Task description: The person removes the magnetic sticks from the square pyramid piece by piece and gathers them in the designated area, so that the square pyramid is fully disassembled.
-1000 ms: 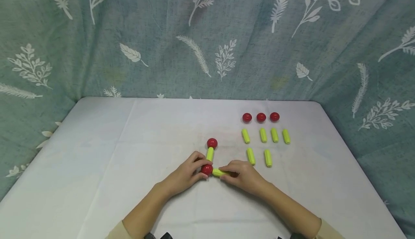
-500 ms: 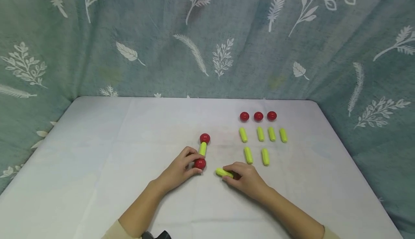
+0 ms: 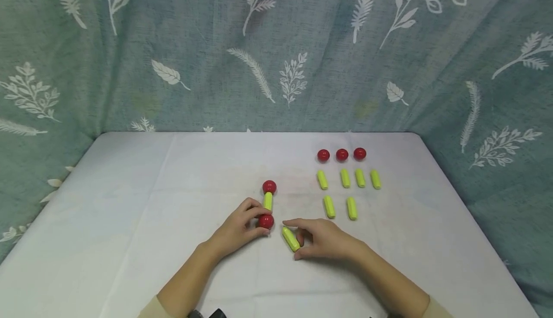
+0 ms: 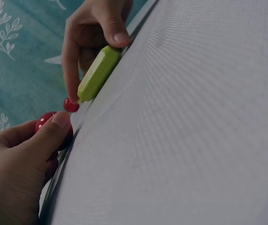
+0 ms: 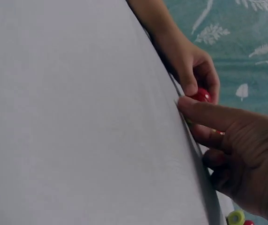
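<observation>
The left hand pinches a red ball between thumb and fingers. White spots show on this ball in the left wrist view. A yellow-green rod runs from it to a second red ball farther back. Just to the right, the right hand spans another yellow-green rod lengthwise. Its index fingertip is at the far end and its thumb at the near end. In the left wrist view this faceted rod has a small peg at its lower end.
Three red balls stand in a row at the back right of the white-covered table. In front of them lie several loose yellow-green rods in two rows. A green leaf-patterned cloth hangs behind the table.
The right hand's rod has come away from the left hand's ball and turned, its near end swinging toward the person. The right thumb has shifted to that end. The left hand still holds its ball.
</observation>
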### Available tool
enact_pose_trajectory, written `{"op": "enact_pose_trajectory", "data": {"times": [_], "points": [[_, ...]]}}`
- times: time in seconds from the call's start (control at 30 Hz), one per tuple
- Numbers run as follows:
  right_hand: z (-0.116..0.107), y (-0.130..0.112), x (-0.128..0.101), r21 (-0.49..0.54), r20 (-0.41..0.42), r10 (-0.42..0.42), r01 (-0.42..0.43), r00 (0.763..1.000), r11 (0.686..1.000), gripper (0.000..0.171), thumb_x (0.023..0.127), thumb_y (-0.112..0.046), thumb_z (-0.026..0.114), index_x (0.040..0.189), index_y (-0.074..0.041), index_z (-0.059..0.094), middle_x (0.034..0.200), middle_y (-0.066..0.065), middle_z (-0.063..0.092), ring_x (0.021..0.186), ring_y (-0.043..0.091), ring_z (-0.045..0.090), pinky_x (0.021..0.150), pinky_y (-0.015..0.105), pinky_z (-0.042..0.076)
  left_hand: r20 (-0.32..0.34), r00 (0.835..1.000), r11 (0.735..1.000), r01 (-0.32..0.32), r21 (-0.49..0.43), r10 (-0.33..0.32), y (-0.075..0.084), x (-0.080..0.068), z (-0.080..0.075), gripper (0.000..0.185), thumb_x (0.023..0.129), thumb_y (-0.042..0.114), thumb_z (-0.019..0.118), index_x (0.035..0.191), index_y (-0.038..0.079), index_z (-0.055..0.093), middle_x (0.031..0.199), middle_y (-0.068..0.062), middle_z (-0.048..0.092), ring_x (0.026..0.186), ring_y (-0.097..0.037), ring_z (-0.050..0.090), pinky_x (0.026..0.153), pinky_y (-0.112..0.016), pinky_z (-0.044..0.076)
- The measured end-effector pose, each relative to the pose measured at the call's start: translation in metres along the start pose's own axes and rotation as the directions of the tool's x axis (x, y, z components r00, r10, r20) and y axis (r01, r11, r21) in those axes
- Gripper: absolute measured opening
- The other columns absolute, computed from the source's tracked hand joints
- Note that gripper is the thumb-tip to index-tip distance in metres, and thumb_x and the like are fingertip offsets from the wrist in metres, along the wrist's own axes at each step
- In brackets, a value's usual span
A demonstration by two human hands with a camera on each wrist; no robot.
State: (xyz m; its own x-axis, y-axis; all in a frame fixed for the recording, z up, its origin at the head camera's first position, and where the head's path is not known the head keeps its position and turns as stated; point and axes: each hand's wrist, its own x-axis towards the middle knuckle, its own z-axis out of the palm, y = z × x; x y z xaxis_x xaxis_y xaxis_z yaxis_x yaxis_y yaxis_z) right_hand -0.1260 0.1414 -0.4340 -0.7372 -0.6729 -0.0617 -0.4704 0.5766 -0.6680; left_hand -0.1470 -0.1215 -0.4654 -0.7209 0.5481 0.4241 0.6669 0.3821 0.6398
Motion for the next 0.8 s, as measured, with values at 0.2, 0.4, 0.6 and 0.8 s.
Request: {"op": "enact_pose_trajectory", "data": {"times": [0.2, 0.4, 0.6, 0.8], "points": [[-0.006, -0.002, 0.010, -0.015, 0.068, 0.004, -0.003, 0.998, 1.000, 0.057, 0.073, -0.034, 0.081, 0.123, -0.024, 0.057, 0.072, -0.017, 0.054, 0.059, 0.001, 0.042, 0.054, 0.016, 0.035, -0.008, 0.999, 0.999, -0.035, -0.006, 0.035, -0.002, -0.001, 0.000, 0.041, 0.075, 0.018, 0.080, 0.113, 0.011, 0.064, 0.107, 0.002, 0.050, 0.093, -0.009, 0.049, 0.077, -0.024, 0.046], [-0.006, -0.002, 0.010, 0.063, -0.007, 0.018, -0.018, 1.000, 0.998, 0.057, 0.071, -0.030, 0.083, 0.119, -0.018, 0.055, 0.074, -0.011, 0.058, 0.061, 0.002, 0.044, 0.057, 0.018, 0.039, -0.017, 0.998, 0.999, -0.052, -0.001, 0.052, -0.005, -0.002, 0.001, 0.041, 0.074, 0.018, 0.080, 0.112, 0.012, 0.065, 0.106, 0.003, 0.050, 0.092, -0.009, 0.051, 0.077, -0.023, 0.047], [-0.012, 0.001, 0.002, 0.143, -0.100, -0.008, 0.023, 0.995, 0.989, 0.056, 0.073, -0.023, 0.082, 0.121, -0.019, 0.053, 0.078, -0.004, 0.059, 0.063, 0.004, 0.045, 0.058, 0.019, 0.041, -0.016, 0.998, 0.997, -0.068, -0.028, 0.067, -0.005, -0.002, 0.002, 0.043, 0.070, 0.020, 0.083, 0.109, 0.013, 0.066, 0.104, 0.003, 0.051, 0.090, -0.010, 0.054, 0.072, -0.021, 0.047], [-0.025, 0.007, -0.011, 0.137, -0.224, 0.025, 0.006, 0.974, 0.990, 0.059, 0.071, -0.025, 0.084, 0.123, -0.016, 0.056, 0.081, -0.003, 0.058, 0.071, 0.011, 0.048, 0.062, 0.020, 0.043, -0.018, 0.995, 0.994, -0.096, -0.052, 0.095, -0.004, -0.002, 0.001, 0.048, 0.065, 0.021, 0.086, 0.108, 0.010, 0.067, 0.103, 0.001, 0.052, 0.089, -0.011, 0.050, 0.067, -0.021, 0.046]]}}
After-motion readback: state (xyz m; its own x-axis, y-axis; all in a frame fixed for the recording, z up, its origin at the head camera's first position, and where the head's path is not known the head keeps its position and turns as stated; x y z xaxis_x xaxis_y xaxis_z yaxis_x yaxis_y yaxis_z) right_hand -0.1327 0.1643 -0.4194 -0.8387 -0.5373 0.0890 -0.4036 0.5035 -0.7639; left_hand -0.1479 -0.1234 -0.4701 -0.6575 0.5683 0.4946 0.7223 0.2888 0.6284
